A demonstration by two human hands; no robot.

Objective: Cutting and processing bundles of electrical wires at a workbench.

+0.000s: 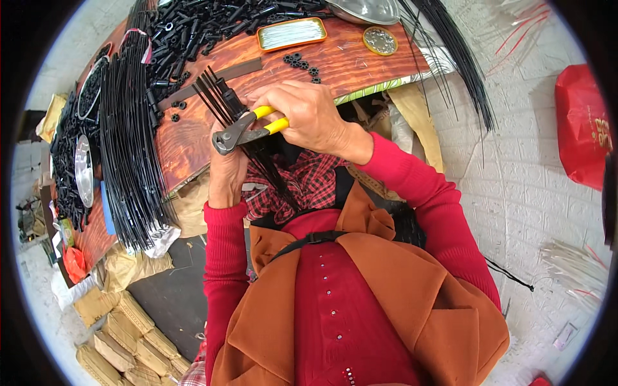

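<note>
- Currently I log the right hand [313, 116] clamped on the yellow-handled nippers [248, 128], whose steel head sits against a small bundle of black rods [222, 103].
- Left hand [226, 174] closed round that bundle from beneath, just off the wooden surface [347, 61] edge.
- Risk, my judgement: nipper head lies close to the left fingers; a slip could pinch them or let rods spring loose.
- Around: large rod sheaf [129, 148] at left, black small parts [199, 26], oblong tin [291, 33], round lid [380, 40]. Long strands [460, 58] overhang at right, crowding the elbow.
</note>
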